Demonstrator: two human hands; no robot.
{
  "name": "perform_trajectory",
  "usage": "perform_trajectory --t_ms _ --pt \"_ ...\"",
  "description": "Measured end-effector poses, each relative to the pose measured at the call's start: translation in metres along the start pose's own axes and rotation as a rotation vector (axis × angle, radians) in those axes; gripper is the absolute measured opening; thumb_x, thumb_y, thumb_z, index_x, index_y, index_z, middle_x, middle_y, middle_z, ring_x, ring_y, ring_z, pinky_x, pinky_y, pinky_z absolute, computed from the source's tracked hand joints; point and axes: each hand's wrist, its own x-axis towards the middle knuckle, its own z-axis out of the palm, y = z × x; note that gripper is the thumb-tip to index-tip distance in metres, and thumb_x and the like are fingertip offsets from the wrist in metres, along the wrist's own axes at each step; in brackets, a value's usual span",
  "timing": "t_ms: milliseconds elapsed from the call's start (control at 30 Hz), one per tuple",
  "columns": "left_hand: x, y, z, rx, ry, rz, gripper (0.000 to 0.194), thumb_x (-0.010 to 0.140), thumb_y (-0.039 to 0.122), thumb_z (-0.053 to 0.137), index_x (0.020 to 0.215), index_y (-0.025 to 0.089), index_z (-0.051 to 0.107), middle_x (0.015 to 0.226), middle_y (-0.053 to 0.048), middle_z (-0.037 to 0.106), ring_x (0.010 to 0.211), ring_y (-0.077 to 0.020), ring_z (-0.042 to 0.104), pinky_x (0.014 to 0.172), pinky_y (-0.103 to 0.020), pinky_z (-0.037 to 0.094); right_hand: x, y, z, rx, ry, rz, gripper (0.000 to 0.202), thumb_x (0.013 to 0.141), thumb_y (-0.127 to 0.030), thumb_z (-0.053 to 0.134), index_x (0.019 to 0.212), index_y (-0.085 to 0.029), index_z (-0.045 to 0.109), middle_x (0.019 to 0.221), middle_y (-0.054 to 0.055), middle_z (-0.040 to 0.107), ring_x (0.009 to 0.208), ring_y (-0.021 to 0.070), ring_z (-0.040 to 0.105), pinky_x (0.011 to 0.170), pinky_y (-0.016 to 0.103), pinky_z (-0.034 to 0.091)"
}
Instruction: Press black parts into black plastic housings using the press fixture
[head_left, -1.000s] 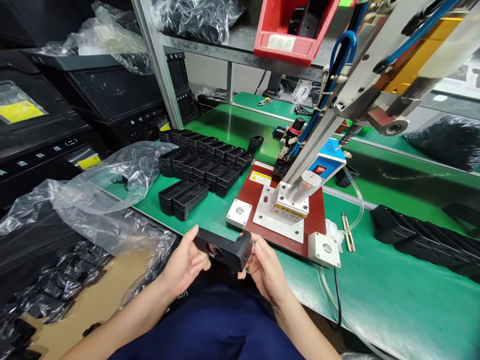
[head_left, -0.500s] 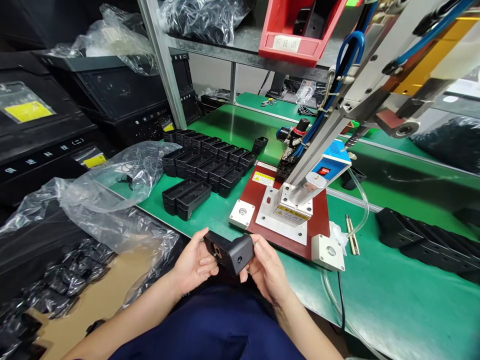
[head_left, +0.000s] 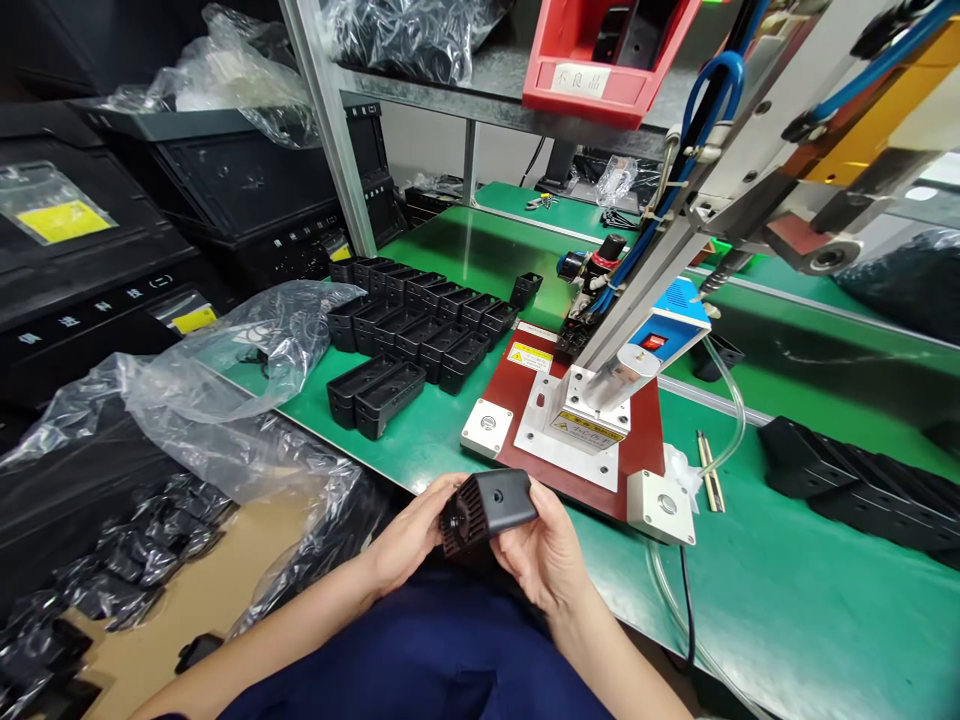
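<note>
And there it is, the black housing (head_left: 504,502), up between both hands just off the near edge of the glossy green tabletop (head_left: 420,445), above the navy cloth (head_left: 375,660) of the lap. Look at that shape: a matte, boxy body, one face smooth with a small round hole, the other cut into fine ribs around a circular opening. The left hand (head_left: 412,535) has its fingers pressed to the ribbed end; the right hand (head_left: 546,548) pinches the opposite end, thumb on the smooth edge. Beyond, open-topped black trays (head_left: 409,335) line up in tight rows. To their right, a bright metal block (head_left: 589,410) sits over a dark-red base plate (head_left: 646,425), and at far left crinkled clear film (head_left: 217,400) spills off the table.
</note>
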Motion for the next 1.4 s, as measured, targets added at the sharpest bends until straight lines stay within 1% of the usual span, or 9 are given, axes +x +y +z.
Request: perform_trajectory --t_ms 100,200,300,367,467,667,1033,1200,1400 --pt "-0.002 0.001 -0.001 0.200 -0.100 0.166 0.049 0.085 0.055 0.059 0.120 0.021 0.059 0.113 -0.007 0.063 0.106 -0.0221 0.056 0.091 -0.032 0.047 0.002 -0.003 0.000 0.076 0.020 0.010 0.037 0.075 -0.049 0.074 0.078 -0.015 0.061 0.048 -0.002 0.058 0.028 0.0030 0.032 0.029 0.013 0.025" --pt "-0.005 0.007 0.001 0.446 -0.163 0.236 0.059 0.068 0.048 0.079 0.114 0.015 0.062 0.104 -0.010 0.064 0.100 -0.0263 0.058 0.089 -0.034 0.047 0.004 -0.004 -0.002 0.114 0.044 0.046 0.039 0.073 -0.050 0.076 0.074 -0.015 0.060 0.045 -0.004 0.055 0.029 0.0019 0.032 0.030 0.012 0.026" --pt "-0.006 0.011 0.006 0.556 -0.127 0.231 0.046 0.067 0.042 0.080 0.100 0.013 0.064 0.088 -0.007 0.064 0.087 -0.0237 0.060 0.079 -0.031 0.049 0.005 -0.002 -0.006 0.123 0.046 0.097 0.041 0.075 -0.053 0.074 0.074 -0.014 0.060 0.050 -0.003 0.058 0.029 0.0014 0.033 0.030 0.012 0.028" --pt "-0.007 0.012 0.009 0.542 -0.149 0.201 0.040 0.075 0.046 0.071 0.097 0.014 0.062 0.076 -0.005 0.062 0.073 -0.0188 0.059 0.069 -0.028 0.049 0.006 0.000 -0.008 0.123 0.031 0.116 0.043 0.077 -0.055 0.071 0.073 -0.014 0.058 0.053 -0.002 0.060 0.029 0.0017 0.035 0.030 0.013 0.027" --pt "-0.009 0.013 0.010 0.438 -0.235 0.121 0.043 0.082 0.053 0.061 0.098 0.013 0.058 0.064 -0.001 0.057 0.054 -0.0129 0.054 0.054 -0.024 0.044 0.006 0.003 -0.011 0.124 0.008 0.119 0.042 0.079 -0.055 0.069 0.069 -0.016 0.054 0.055 -0.001 0.061 0.029 0.0033 0.039 0.030 0.013 0.026" --pt "-0.011 0.011 0.011 0.104 -0.304 -0.034 0.048 0.082 0.058 0.058 0.094 0.012 0.056 0.059 0.000 0.054 0.041 -0.0103 0.049 0.038 -0.019 0.035 0.004 0.002 -0.010 0.093 0.008 0.107 0.042 0.082 -0.051 0.067 0.064 -0.016 0.055 0.055 0.002 0.061 0.035 0.0061 0.046 0.033 0.014 0.029" --pt "-0.012 0.007 0.010 0.067 -0.323 -0.049 0.049 0.083 0.057 0.057 0.096 0.010 0.058 0.057 -0.001 0.054 0.041 -0.0100 0.050 0.036 -0.017 0.034 0.001 0.005 -0.011 0.047 0.003 0.056 0.039 0.084 -0.050 0.065 0.065 -0.016 0.058 0.054 0.002 0.060 0.036 0.0079 0.047 0.035 0.016 0.031" --pt "-0.008 0.001 0.003 0.079 -0.384 -0.014 0.050 0.085 0.057 0.055 0.100 0.009 0.057 0.057 0.000 0.053 0.041 -0.0103 0.050 0.037 -0.018 0.035 0.001 0.006 -0.013 0.033 -0.003 0.052 0.040 0.084 -0.051 0.065 0.064 -0.016 0.058 0.054 0.003 0.060 0.038 0.0095 0.050 0.035 0.016 0.030" --pt "-0.005 0.000 0.000 0.092 -0.407 0.004 0.049 0.084 0.056 0.058 0.100 0.010 0.055 0.060 0.000 0.054 0.044 -0.0102 0.051 0.040 -0.019 0.037 0.000 0.006 -0.015 0.006 -0.057 0.011 0.041 0.088 -0.052 0.060 0.067 -0.017 0.058 0.055 0.003 0.060 0.040 0.0104 0.051 0.040 0.019 0.031"
